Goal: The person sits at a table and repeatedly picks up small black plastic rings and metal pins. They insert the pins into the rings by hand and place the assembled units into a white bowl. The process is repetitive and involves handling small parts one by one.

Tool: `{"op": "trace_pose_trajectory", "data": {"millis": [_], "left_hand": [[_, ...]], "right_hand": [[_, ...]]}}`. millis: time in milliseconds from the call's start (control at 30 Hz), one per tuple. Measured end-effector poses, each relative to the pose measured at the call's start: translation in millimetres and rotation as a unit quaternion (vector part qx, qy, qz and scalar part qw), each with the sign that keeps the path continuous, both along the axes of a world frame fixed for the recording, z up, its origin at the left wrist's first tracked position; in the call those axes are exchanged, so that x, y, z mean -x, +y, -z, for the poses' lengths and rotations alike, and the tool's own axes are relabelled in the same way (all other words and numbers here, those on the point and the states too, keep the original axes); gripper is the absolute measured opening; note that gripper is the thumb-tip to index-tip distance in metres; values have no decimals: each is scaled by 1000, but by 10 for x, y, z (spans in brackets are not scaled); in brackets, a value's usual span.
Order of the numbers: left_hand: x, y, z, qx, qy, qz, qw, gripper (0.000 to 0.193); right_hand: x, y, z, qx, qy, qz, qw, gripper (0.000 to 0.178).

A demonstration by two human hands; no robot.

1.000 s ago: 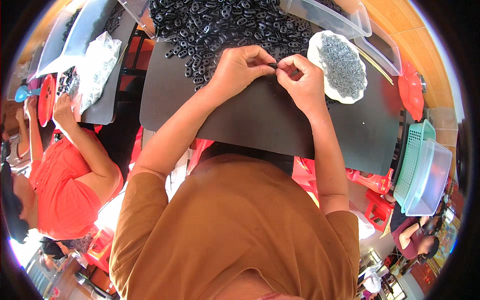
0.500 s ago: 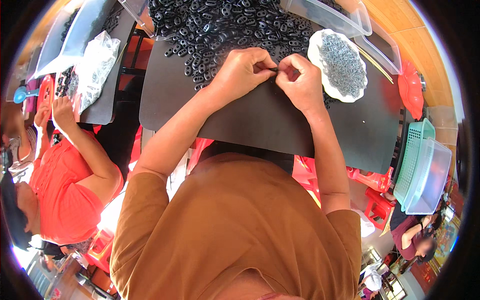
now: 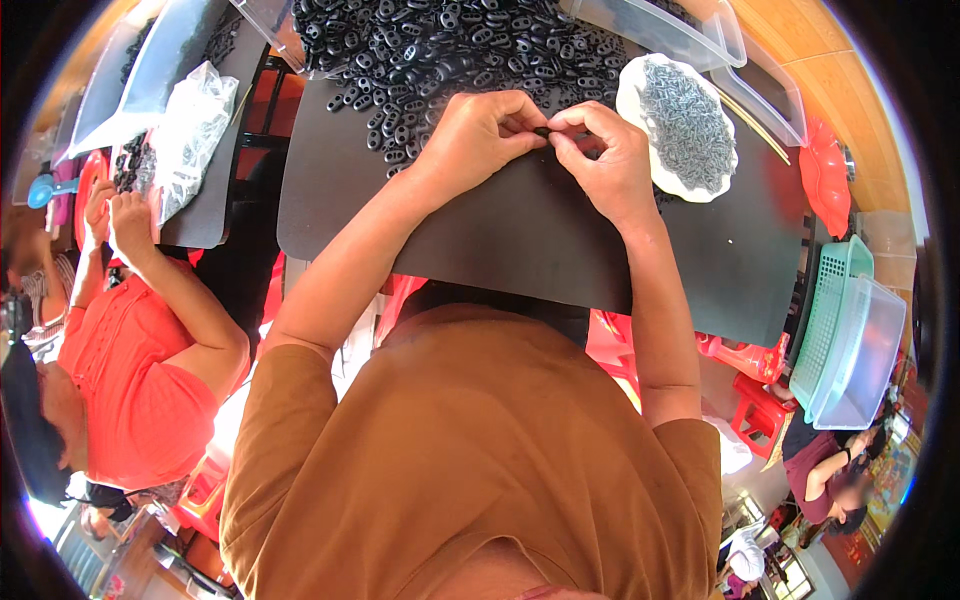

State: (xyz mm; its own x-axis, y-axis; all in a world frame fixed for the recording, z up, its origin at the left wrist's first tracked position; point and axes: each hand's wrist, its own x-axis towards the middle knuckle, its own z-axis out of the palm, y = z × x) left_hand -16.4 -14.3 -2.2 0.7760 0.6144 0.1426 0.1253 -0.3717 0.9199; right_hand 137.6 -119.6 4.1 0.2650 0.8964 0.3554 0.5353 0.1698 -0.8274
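My left hand (image 3: 478, 135) & right hand (image 3: 607, 160) met fingertip to fingertip, both pinching one small black part (image 3: 543, 131) above the black mat (image 3: 520, 235).

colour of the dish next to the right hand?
White dish, filled with small grey metal parts; clearest in the head view.

Small black part (image 3: 541, 131) pinched between fingertips of both hands, mostly hidden, just above black counter (image 3: 520, 240), at edge of black parts pile (image 3: 450, 50).
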Motion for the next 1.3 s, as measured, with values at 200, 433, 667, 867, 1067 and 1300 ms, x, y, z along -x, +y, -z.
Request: {"op": "trace_pose_trajectory", "data": {"millis": [200,433,667,867,1067,1300], "left_hand": [[-1,12,54,-19,4,9,1000,11],[-5,17,53,-53,-2,13,998,9],[2,27,79,-113,-18,31,993,11],[-7,23,60,-96,-24,31,995,9],[9,39,0,105,-26,28,994,13],[14,102,27,243,-64,62,966,14]], "right_hand": [[43,-14,-54,29,-30,3,999,10],[57,-8,-57,36,-30,18,999,10],[66,-15,-71,78,-23,19,997,10],[73,-1,-34,60,-1,40,997,14],[-5,-22,-50,28,15,-3,999,21],[-33,-36,-89,30,46,-55,997,25]]}}
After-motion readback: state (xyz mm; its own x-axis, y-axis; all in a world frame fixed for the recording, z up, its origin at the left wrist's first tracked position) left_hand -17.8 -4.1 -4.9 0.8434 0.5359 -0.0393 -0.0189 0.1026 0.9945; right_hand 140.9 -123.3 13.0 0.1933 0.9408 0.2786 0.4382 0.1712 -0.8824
